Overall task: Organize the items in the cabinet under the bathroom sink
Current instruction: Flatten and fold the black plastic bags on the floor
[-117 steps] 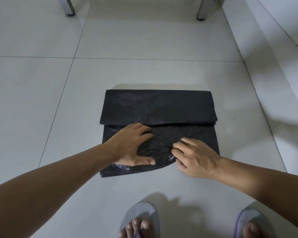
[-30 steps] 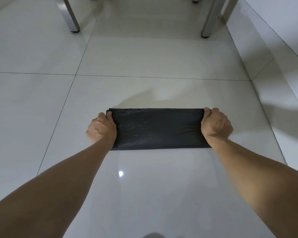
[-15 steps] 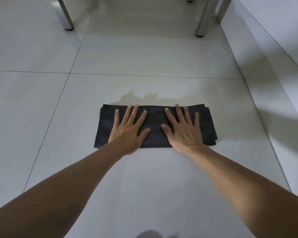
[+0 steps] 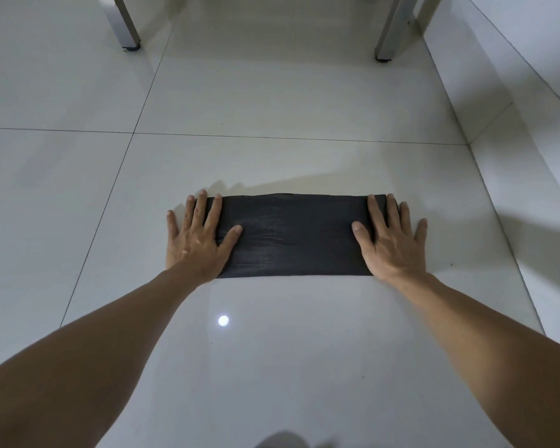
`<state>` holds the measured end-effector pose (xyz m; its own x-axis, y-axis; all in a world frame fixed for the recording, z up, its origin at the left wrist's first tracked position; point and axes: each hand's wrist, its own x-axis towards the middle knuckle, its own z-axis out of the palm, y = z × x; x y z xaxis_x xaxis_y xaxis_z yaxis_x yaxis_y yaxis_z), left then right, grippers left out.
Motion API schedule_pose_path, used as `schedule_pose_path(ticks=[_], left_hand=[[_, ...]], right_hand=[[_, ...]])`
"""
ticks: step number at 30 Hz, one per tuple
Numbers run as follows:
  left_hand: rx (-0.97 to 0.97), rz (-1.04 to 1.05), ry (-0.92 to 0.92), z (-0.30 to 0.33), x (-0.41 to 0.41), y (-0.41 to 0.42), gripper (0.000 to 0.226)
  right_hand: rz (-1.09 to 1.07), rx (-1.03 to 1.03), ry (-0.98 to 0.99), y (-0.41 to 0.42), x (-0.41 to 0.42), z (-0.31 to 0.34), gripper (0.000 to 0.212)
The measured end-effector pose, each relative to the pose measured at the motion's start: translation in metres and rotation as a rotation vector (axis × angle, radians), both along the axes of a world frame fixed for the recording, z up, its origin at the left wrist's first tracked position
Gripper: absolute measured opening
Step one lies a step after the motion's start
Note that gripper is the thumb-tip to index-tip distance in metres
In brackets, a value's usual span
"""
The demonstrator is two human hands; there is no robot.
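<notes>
A black plastic bag [image 4: 293, 236], folded into a long flat strip, lies on the white tiled floor [image 4: 272, 98] in front of me. My left hand [image 4: 196, 239] rests flat on its left end, fingers spread, partly on the floor. Flat on the right end lies my right hand [image 4: 392, 239], fingers spread too. Neither hand grips the bag. Both ends of the strip are hidden under my palms.
Two metal furniture legs stand at the back: one at the left [image 4: 125, 24], one at the right [image 4: 390, 30]. A white wall [image 4: 530, 124] runs along the right side of the floor. A lamp's reflection [image 4: 223, 320] shines on the tile near me.
My hands have slid apart from the middle of the folded bag to its two ends, still pressing flat. Earlier the bag was wider and was folded down to this strip.
</notes>
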<state>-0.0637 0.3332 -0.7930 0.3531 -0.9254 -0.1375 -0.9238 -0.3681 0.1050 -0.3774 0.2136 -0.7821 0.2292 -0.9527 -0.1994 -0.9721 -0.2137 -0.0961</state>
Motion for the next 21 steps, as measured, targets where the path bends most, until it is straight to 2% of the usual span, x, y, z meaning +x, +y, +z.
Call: schedule_pose_path(ticks=[4, 6, 9, 13, 16, 19, 21], left_hand=[[-0.031, -0.01, 0.029, 0.009, 0.004, -0.004, 0.072], [-0.098, -0.038, 0.074, 0.025, 0.01, -0.013, 0.074], [0.032, -0.138, 0.17, 0.05, 0.02, -0.036, 0.068], [0.227, -0.17, 0.129, 0.069, 0.024, -0.066, 0.06], [0.335, -0.162, 0.12, 0.078, 0.024, -0.075, 0.038], [0.321, -0.185, 0.121, 0.1, 0.027, -0.084, 0.024], [0.182, -0.178, 0.162, 0.12, 0.033, -0.089, 0.021]], right_hand=[[-0.006, 0.085, -0.019, -0.006, 0.003, 0.012, 0.064], [0.032, 0.095, -0.062, -0.02, 0.006, 0.028, 0.066], [0.143, 0.161, 0.035, -0.048, 0.017, 0.055, 0.072], [0.142, 0.307, 0.149, -0.07, 0.026, 0.075, 0.048], [0.202, 0.393, 0.134, -0.075, 0.028, 0.084, 0.023], [0.218, 0.338, 0.083, -0.081, 0.028, 0.101, 0.018], [0.236, 0.191, -0.011, -0.087, 0.024, 0.115, 0.018]])
